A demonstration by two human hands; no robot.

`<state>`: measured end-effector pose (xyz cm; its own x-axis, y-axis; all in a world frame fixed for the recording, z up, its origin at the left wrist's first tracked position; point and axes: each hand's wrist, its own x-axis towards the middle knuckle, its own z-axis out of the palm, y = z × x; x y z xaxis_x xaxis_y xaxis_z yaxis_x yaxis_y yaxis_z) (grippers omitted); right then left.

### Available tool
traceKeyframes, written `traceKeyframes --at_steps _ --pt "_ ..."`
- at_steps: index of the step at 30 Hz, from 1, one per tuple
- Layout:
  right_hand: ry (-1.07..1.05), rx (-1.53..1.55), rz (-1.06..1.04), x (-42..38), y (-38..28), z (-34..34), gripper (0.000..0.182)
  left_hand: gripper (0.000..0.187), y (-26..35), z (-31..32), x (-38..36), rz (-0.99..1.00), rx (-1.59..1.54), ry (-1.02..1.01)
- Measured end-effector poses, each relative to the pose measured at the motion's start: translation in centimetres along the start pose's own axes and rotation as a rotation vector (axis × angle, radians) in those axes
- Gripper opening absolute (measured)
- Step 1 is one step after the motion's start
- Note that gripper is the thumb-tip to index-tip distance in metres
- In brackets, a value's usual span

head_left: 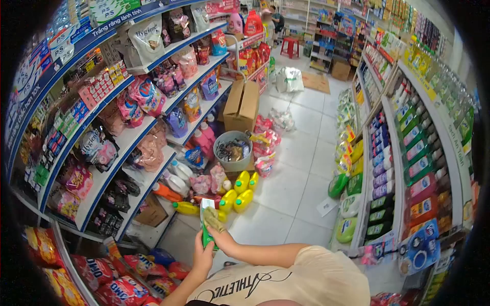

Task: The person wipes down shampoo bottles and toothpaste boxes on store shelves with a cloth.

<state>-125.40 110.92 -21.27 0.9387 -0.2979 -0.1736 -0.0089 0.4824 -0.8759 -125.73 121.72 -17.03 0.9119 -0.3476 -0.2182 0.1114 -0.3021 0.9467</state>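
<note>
My left hand [203,252] is closed around the lower end of a green and white box [206,235], held upright in front of my chest. In my right hand [223,241] is a crumpled yellowish cloth [214,220], pressed against the side of the box. Just beyond my hands, several yellow bottles [243,201] with green caps stand and lie on the floor. The fingers of my right hand are partly hidden by the cloth.
Stocked shelves [148,120] rise on the left, and more shelves [400,137] line the right. A grey bucket [233,164] and an open cardboard box [241,104] stand on the tiled floor. Far back are a red stool [290,47] and a person [277,21].
</note>
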Motion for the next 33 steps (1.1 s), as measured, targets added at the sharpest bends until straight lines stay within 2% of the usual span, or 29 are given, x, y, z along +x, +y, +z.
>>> traceKeyframes --at_steps 2,4,5,6,9,10,11,13,14,17,20,24,26,29,30,31,32,33 --pt "-0.076 0.029 0.144 -1.5 0.7 2.9 0.034 0.044 -4.7 -3.1 1.4 -0.043 0.008 0.068" --pt "-0.121 -0.035 0.187 -2.8 0.8 5.4 0.038 0.044 -5.1 -5.0 1.7 -0.116 -0.205 0.117" --pt "-0.160 -0.084 0.139 -2.5 2.1 5.9 0.040 0.044 -5.2 -5.8 2.1 -0.147 -0.314 0.143" --pt "-0.197 -0.131 0.090 -2.3 2.3 6.6 0.043 0.043 -5.7 -6.6 2.7 -0.121 -0.278 0.133" --pt "-0.264 0.001 0.411 -0.5 1.2 6.0 0.045 0.042 -6.2 -6.7 2.9 -0.184 -0.284 0.166" --pt "-0.188 0.003 0.443 0.4 2.1 5.6 0.043 0.043 -4.5 -5.8 2.6 -0.196 -0.296 0.160" --pt "-0.117 0.052 0.338 1.5 2.7 5.1 0.043 0.044 -4.0 -5.1 2.5 -0.038 -0.221 0.130" --pt "0.023 0.145 0.125 3.4 2.1 4.2 0.045 0.046 -1.7 -3.9 2.1 -0.096 -0.331 -0.026" --pt "0.172 0.096 -0.005 4.5 1.3 3.5 0.041 0.049 -0.3 -2.9 2.1 -0.059 -0.342 -0.054" --pt "0.196 0.174 0.354 7.7 -2.8 -0.5 0.035 0.053 1.3 -0.7 3.2 0.037 -0.307 -0.187" --pt "0.228 0.196 0.333 10.4 -5.5 -3.8 0.028 0.058 2.3 1.5 6.2 0.128 -0.188 -0.308" --pt "0.104 0.124 0.261 14.4 -9.8 -7.5 0.025 0.058 2.4 5.3 11.9 0.216 0.033 -0.423" --pt "-0.021 0.055 0.279 16.7 -10.9 -8.5 0.028 0.057 3.1 7.1 13.8 0.137 -0.051 -0.384" --pt "-0.236 -0.236 0.145 20.1 -12.9 -9.3 0.038 0.055 5.1 7.8 16.5 0.047 -0.113 -0.297" --pt "-0.379 -0.381 0.358 21.1 -14.8 -9.7 0.048 0.054 5.8 8.1 17.1 0.016 -0.128 -0.276" --pt "-0.385 -0.363 0.112 21.3 -14.3 -9.8 0.052 0.054 6.2 8.4 17.7 -0.015 -0.149 -0.261" --pt "-0.376 -0.361 -0.138 21.7 -13.4 -9.4 0.056 0.054 4.5 7.9 19.3 0.011 -0.143 -0.349" --pt "-0.361 -0.367 -0.390 22.2 -12.5 -9.0 0.060 0.050 6.2 8.1 19.5 0.045 -0.072 -0.309"
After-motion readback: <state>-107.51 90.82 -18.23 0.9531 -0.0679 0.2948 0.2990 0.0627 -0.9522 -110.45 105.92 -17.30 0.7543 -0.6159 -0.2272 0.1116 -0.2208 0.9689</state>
